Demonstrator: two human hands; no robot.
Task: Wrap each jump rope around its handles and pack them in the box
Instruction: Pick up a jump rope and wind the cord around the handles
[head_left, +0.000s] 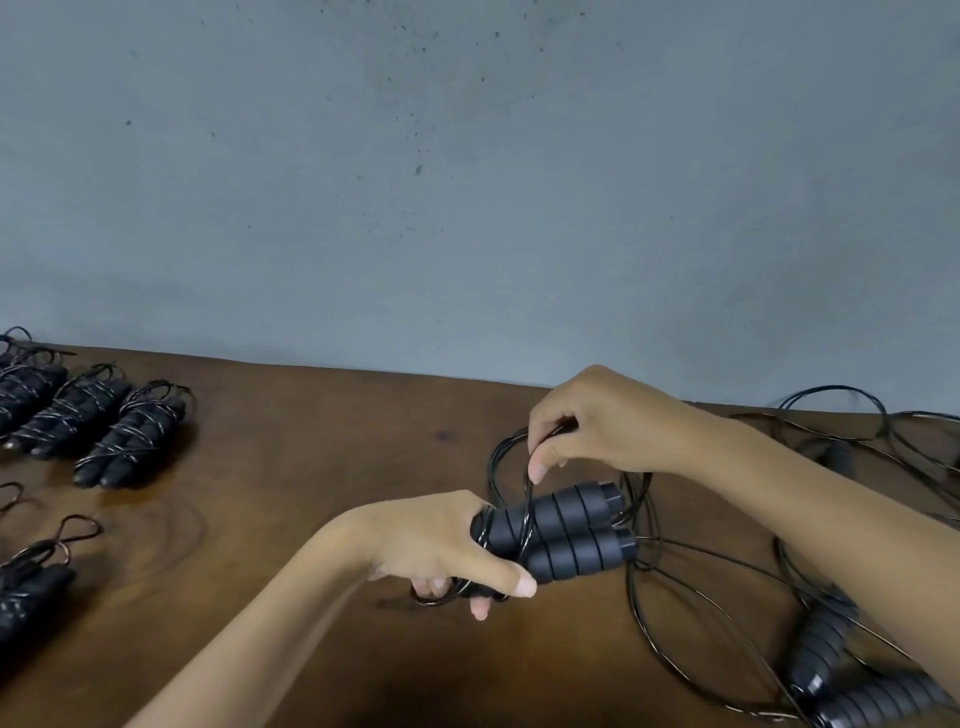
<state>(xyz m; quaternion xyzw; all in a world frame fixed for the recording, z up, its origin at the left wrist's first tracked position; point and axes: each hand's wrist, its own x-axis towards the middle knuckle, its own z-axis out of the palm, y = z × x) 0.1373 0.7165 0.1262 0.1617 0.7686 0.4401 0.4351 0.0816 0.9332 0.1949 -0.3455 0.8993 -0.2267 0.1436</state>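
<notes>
Ribbed black handles (563, 532) — cord (511, 457) half-wound.

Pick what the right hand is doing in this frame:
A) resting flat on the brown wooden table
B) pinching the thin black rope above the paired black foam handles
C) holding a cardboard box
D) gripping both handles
B: the right hand pinches the thin black rope above the paired black foam handles, which the left hand grips.
</notes>
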